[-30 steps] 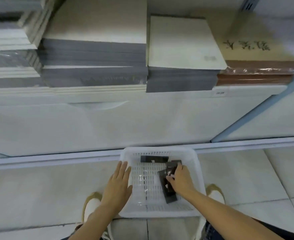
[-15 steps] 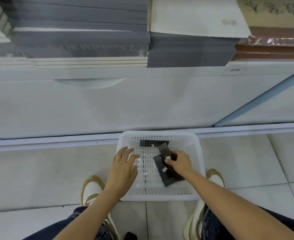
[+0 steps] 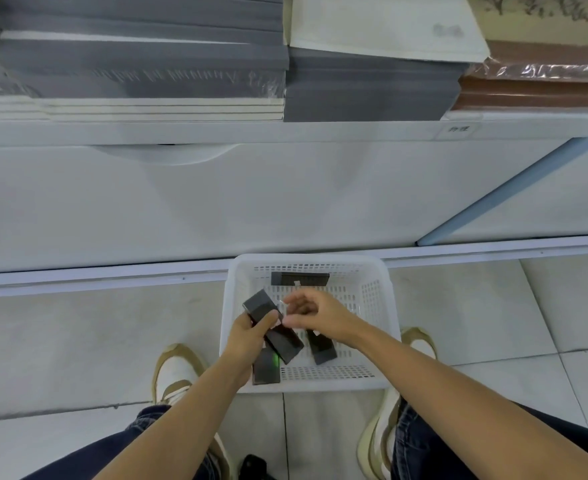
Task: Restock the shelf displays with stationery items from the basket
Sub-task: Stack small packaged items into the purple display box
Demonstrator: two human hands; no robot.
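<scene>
The basket (image 3: 230, 306) is smooth white moulded plastic, its walls and floor pierced with slots. The dark boxes (image 3: 299, 279) in it look like matt charcoal card with small white paper labels. The floor tiles (image 3: 95, 341) are pale, smooth and faintly shiny. The shelf front (image 3: 216, 202) is smooth, semi-matt white. The grey paper stacks (image 3: 140, 57) are matt; the brown stack (image 3: 535, 95) wears glossy, crinkled clear film. The trousers (image 3: 424, 438) are dark denim.

blurred characters on the shelf-edge label (image 3: 458, 129) and brown book cover (image 3: 535, 8), none legible
</scene>
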